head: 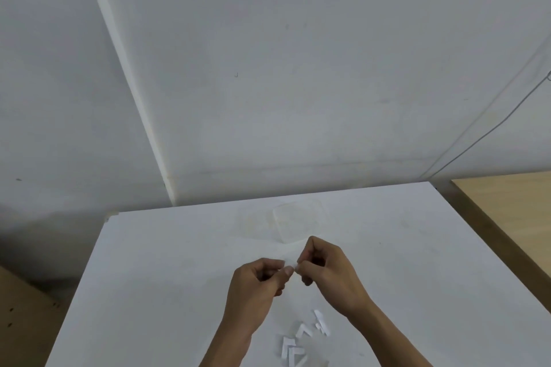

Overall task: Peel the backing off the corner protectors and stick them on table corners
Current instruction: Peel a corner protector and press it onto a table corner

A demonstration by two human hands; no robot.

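Observation:
Above the middle of the white table (pixel 167 277), my left hand (pixel 258 289) and my right hand (pixel 326 271) meet fingertip to fingertip. Both pinch one small, clear corner protector (pixel 293 266) between thumb and fingers; only a pale sliver of it shows between the fingertips. Which part is backing and which is protector I cannot tell. Near the table's front edge lies a heap of white V-shaped strips (pixel 301 340), several of them, loose on the surface.
A clear, shallow plastic container (pixel 298 219) sits near the table's far edge. White walls stand close behind. A wooden table (pixel 512 211) adjoins on the right, and a cable (pixel 492 128) runs down the right wall.

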